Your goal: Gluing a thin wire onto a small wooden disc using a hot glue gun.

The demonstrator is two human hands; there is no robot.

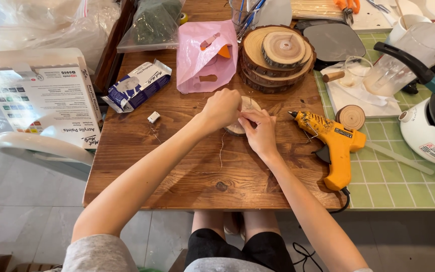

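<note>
Both hands, left hand [221,108] and right hand [260,132], pinch a wood slice [242,117].

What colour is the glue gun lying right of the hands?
Yellow-orange glue gun with black trigger and nozzle; the head view shows it.

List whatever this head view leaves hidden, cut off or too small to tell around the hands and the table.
- Wood slice: mostly covered by the left hand and right hand; its face is hidden.
- Each hand's grip: fingertips are tucked together, so what they pinch is unclear.
- Thin string: too fine to follow to its upper end.
- White pot: cut off by the right edge.
- Glue gun cord: runs under the table edge.
</note>
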